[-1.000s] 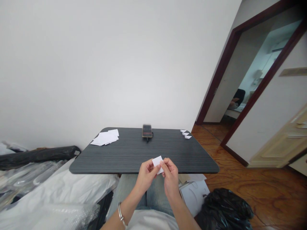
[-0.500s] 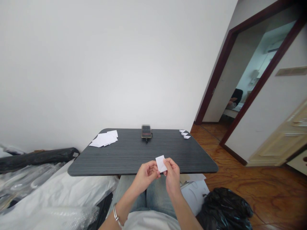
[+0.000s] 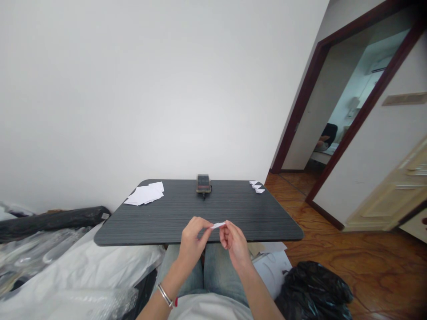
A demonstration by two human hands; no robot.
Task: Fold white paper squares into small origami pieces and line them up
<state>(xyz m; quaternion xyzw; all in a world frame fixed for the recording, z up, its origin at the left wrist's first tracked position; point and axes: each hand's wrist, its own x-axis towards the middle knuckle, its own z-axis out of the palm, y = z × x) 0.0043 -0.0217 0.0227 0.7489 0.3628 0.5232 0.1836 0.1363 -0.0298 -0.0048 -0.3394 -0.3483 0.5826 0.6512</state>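
A small folded piece of white paper (image 3: 218, 225) is held between my two hands over the near edge of the dark table (image 3: 187, 213). It is seen almost edge-on, as a thin strip. My left hand (image 3: 192, 238) pinches its left end between thumb and fingertips. At its right end, my right hand (image 3: 235, 242) grips it with thumb and index finger, the other fingers curled beneath. Several loose white paper sheets (image 3: 145, 194) lie overlapped at the table's left. Three small folded white papers (image 3: 256, 186) sit in a row at the far right corner.
A phone-like device (image 3: 203, 183) with a cable stands at the table's back middle, by the wall. Bubble wrap and white plastic (image 3: 83, 275) lie to the left. A black plastic bag (image 3: 312, 291) rests on the floor at right, near a doorway.
The paper has turned from showing its flat face to nearly edge-on. My left hand has shifted left and up, and now pinches the left end.
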